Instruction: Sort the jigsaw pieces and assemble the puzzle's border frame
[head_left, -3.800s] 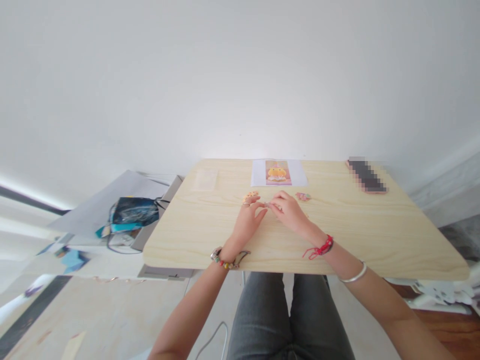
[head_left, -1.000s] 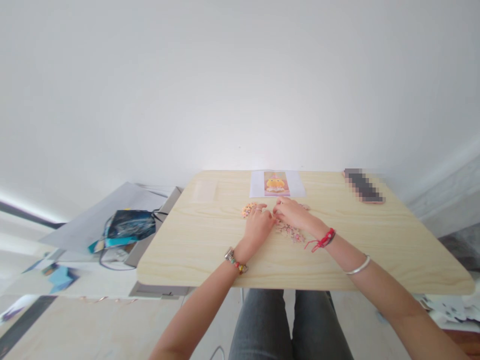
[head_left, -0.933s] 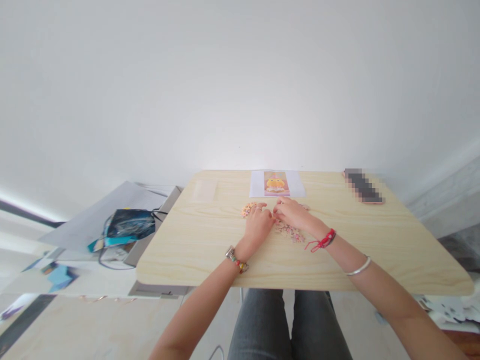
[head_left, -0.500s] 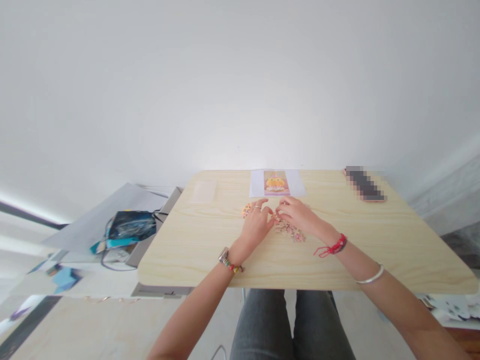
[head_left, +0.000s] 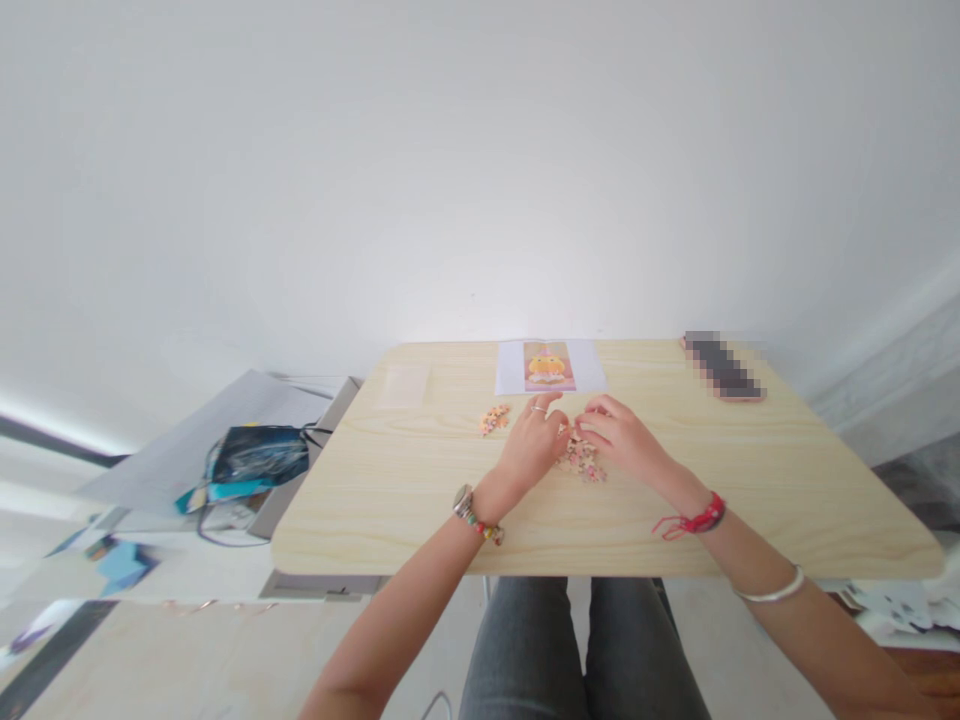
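- Resting on the desk [head_left: 420,490], the left hand [head_left: 534,448] and right hand [head_left: 624,438] flank a pile of small pieces [head_left: 581,458], fingers touching it.
- Whether either grip has closed on a piece, I cannot tell.

Pale wood-grain surface [head_left: 420,500] with rounded corners, set against a white wall. At the far edge, a white sheet [head_left: 549,366] printed with a yellow figure; to its left a small clear packet [head_left: 405,384]; far right a blurred dark slab [head_left: 724,366]. Mid-surface, a heap of small pastel pieces [head_left: 583,458], a smaller cluster [head_left: 494,418] left of it.
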